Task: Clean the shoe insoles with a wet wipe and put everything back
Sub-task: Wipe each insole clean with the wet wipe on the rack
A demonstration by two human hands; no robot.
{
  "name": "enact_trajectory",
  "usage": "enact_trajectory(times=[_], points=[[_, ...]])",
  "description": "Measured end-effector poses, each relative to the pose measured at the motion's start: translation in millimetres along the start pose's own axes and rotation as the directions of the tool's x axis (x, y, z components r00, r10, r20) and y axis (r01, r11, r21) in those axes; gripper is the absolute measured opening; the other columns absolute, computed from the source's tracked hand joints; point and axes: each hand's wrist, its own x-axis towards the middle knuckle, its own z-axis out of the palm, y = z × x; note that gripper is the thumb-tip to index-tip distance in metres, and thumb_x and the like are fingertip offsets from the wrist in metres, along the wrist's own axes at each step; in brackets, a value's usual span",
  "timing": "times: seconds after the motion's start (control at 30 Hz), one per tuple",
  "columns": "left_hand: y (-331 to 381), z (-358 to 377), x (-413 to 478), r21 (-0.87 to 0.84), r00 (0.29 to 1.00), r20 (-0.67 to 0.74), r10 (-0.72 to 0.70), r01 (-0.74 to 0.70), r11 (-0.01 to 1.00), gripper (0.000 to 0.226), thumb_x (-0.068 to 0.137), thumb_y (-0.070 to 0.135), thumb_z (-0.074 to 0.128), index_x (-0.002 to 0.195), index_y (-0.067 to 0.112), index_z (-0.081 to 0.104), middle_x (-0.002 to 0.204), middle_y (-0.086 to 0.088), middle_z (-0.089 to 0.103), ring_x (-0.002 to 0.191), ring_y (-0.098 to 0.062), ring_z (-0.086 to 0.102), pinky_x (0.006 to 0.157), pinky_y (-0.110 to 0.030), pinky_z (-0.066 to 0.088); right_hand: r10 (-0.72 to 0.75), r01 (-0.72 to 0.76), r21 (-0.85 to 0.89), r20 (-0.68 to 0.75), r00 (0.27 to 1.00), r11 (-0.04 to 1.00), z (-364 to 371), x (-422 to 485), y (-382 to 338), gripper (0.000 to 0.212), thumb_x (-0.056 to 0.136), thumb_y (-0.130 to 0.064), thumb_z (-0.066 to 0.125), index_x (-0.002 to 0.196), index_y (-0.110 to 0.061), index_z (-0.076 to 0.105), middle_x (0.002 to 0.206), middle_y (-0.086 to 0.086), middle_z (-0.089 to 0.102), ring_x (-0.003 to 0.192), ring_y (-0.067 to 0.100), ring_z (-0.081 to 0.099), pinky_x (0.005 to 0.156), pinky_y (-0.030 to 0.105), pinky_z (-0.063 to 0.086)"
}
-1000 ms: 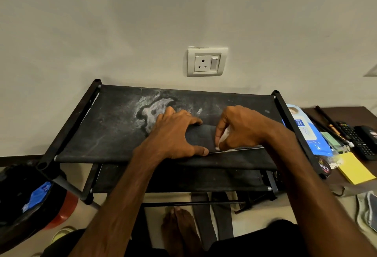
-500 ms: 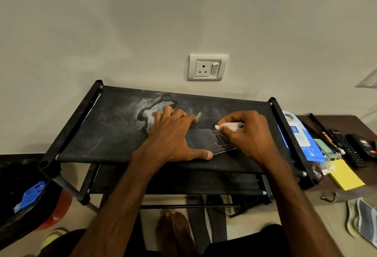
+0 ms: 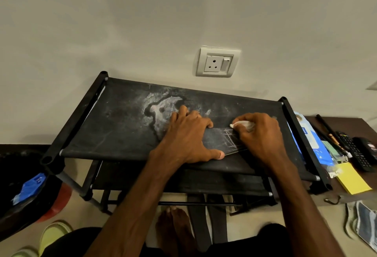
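The head camera looks down on a black fabric-topped shoe rack point(image 3: 114, 126) standing against a pale wall, below a white wall socket point(image 3: 217, 61). The rack's top sheet is dusty, with a whitish stain point(image 3: 161, 109) toward its middle.

A dark insole point(image 3: 220, 140) lies flat on the top sheet, near the front edge and right of centre, its pale rim showing along the near side. The left hand point(image 3: 189, 134) lies spread on the insole's left part, palm down, fingers splayed and thumb stretched along the front edge, pinning it to the rack without curling around anything. The right hand point(image 3: 261, 134) sits on the insole's right end, its fingers closed around a bunched white wet wipe point(image 3: 240, 124), which peeks out at the fingertips and presses against the insole's far edge. A faint light pattern shows on the insole between the two hands; it may be stitching or a moisture streak, and the view is too dim to say which.

To the right of the rack, a blue-and-white wipes pack point(image 3: 312, 140) leans against the rack's side rail, at the edge of a brown table point(image 3: 357, 122). On that table lie a yellow sticky-note pad point(image 3: 353, 181) and a black remote control point(image 3: 350, 146). On the floor at lower left sits a yellow-green slipper point(image 3: 53, 234), and beside the rack's left legs a dark bag point(image 3: 16, 175) holds a blue wrapper point(image 3: 30, 187). The person's bare feet point(image 3: 173, 228) rest under the rack's front.
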Motion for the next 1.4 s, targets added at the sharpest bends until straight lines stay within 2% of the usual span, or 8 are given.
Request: enact_trajectory(times=[0.27,0.37,0.5,0.63,0.77,0.9,1.1,1.4], points=[[-5,4,0,-0.079,1.000,-0.026,-0.014,0.012,0.997,0.084,0.062,0.081,0.071,0.132,0.038,0.055,0.130,0.004,0.051,0.125,-0.023,0.031,0.110,-0.043,0.029,-0.211,0.219,-0.034,0.156,0.965,0.975,18,-10,-29,0.016,0.084,-0.014,0.069,0.086,-0.026,0.080,0.089,-0.007,0.073,0.079,0.016,0.066,0.069,0.035,0.055],[-4,4,0,-0.077,1.000,-0.023,-0.014,0.012,0.997,0.085,0.063,0.081,0.070,0.134,0.036,0.054,0.130,0.004,0.050,0.125,-0.021,0.031,0.109,-0.042,0.029,-0.125,0.135,-0.072,0.126,0.984,0.988,12,-6,-21,0.015,0.084,-0.020,0.073,0.086,-0.032,0.081,0.085,-0.012,0.072,0.075,0.012,0.064,0.061,0.026,0.046],[-2,3,1,-0.063,1.000,-0.025,-0.016,0.014,0.998,0.084,0.064,0.080,0.071,0.134,0.035,0.054,0.130,0.005,0.051,0.125,-0.021,0.032,0.109,-0.041,0.029,-0.002,0.006,-0.094,0.035,0.999,0.996,2,3,-8,0.013,0.083,-0.023,0.074,0.087,-0.033,0.081,0.084,-0.005,0.076,0.075,0.019,0.067,0.068,0.030,0.049],[-2,3,1,-0.050,1.000,-0.020,-0.017,0.016,0.999,0.084,0.064,0.080,0.071,0.134,0.036,0.054,0.131,0.004,0.051,0.125,-0.022,0.032,0.108,-0.041,0.029,-0.079,0.084,-0.093,0.064,0.995,0.992,10,-4,-24,0.015,0.078,-0.020,0.070,0.084,-0.027,0.082,0.077,-0.004,0.073,0.070,0.021,0.067,0.065,0.032,0.054],[-5,3,1,-0.075,1.000,-0.010,-0.016,0.016,0.997,0.080,0.062,0.079,0.072,0.130,0.040,0.056,0.125,0.004,0.052,0.120,-0.022,0.033,0.106,-0.043,0.032,-0.177,0.184,-0.042,0.132,0.975,0.982,20,-9,-34,0.028,0.072,-0.034,0.059,0.083,-0.021,0.080,0.080,0.000,0.075,0.069,0.021,0.068,0.063,0.041,0.060],[-5,4,0,-0.084,1.000,-0.022,-0.015,0.013,0.996,0.080,0.063,0.081,0.070,0.131,0.041,0.055,0.125,0.007,0.053,0.119,-0.019,0.033,0.105,-0.040,0.030,-0.054,0.061,-0.074,0.100,0.993,0.995,7,-3,-19,0.014,0.079,-0.027,0.072,0.087,-0.033,0.082,0.080,-0.007,0.076,0.073,0.016,0.068,0.068,0.030,0.055],[-4,3,1,-0.086,1.000,-0.018,-0.015,0.014,0.996,0.081,0.063,0.080,0.070,0.131,0.040,0.055,0.127,0.008,0.052,0.122,-0.018,0.033,0.107,-0.039,0.029,0.128,-0.128,-0.084,0.004,0.992,0.988,-14,6,7,0.014,0.080,-0.030,0.069,0.085,-0.037,0.080,0.081,-0.003,0.076,0.081,0.025,0.071,0.078,0.042,0.060],[-5,4,3,-0.051,1.000,-0.011,-0.019,0.018,0.999,0.082,0.061,0.080,0.072,0.131,0.041,0.055,0.123,0.006,0.052,0.115,-0.020,0.033,0.099,-0.039,0.031,-0.161,0.160,0.016,0.163,0.973,0.987,20,-9,-35,0.020,0.078,-0.027,0.068,0.091,-0.032,0.082,0.085,-0.002,0.077,0.078,0.021,0.071,0.072,0.040,0.060]])
